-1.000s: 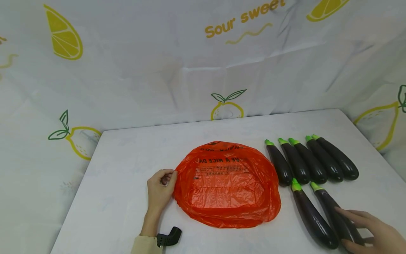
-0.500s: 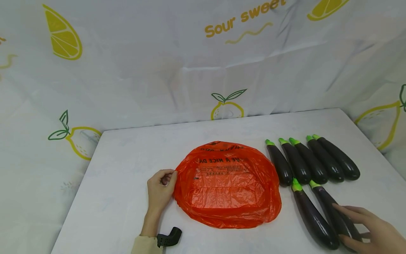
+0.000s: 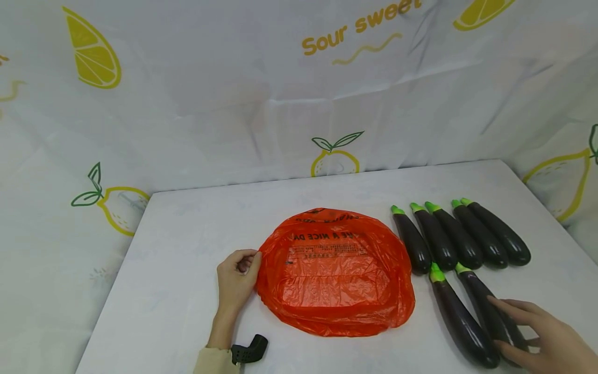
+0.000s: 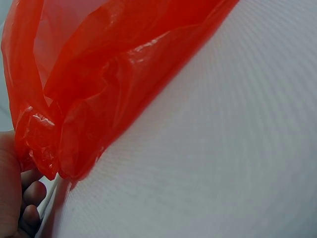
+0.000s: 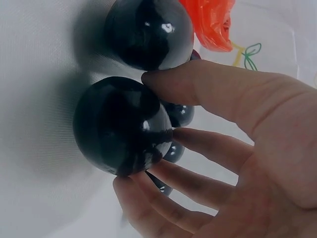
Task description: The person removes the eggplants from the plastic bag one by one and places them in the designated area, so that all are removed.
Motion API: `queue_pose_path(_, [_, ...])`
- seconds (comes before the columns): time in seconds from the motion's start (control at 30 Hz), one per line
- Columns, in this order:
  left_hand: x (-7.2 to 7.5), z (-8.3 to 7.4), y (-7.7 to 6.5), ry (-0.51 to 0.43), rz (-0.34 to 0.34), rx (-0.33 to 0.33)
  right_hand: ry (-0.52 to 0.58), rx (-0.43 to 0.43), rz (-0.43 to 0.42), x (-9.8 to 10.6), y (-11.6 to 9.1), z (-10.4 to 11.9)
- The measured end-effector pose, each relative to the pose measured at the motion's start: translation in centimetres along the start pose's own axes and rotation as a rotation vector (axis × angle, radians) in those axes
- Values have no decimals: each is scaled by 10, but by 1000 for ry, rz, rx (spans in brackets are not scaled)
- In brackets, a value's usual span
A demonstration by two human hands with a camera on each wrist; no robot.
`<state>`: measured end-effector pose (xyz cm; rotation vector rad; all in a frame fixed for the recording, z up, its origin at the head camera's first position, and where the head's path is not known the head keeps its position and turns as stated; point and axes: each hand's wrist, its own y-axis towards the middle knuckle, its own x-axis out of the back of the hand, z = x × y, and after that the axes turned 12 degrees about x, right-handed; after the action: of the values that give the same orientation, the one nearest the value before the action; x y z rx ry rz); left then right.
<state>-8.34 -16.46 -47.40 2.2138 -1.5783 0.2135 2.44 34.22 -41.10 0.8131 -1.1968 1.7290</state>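
My left hand pinches the left edge of a red plastic bag, which lies spread with its mouth open and printed lettering inside. In the left wrist view the bag's gathered edge sits at the thumb. At the front right, my right hand grips an eggplant with a green stem end. Thumb and fingers curl round its thick end in the right wrist view, the thumb coming between it and a second eggplant. That second eggplant lies close along its left side.
Behind these two, several more eggplants lie in a slanted row, stems away from me, close to the bag's right edge. All rest on a white table. A white cloth with lemon prints hangs behind the table's far edge.
The right hand and the eggplant it holds have shifted slightly left, nearer to the neighbouring eggplant. The left hand and the bag look nearly unmoved.
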Motion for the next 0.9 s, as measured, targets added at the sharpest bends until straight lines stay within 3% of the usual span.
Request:
queue_pose_path(0.67, [-2,-1,-1,-31,-18,-29,-46,-3,-75,-1,0,3])
queue_pose_path(0.77, [-2,-1,-1,-42,-37,-57,-75,8,-128,-1,1,8])
queue_pose_path(0.9, [0,1,-1,-42,-67,-74,-69,51,-302,0,4,25])
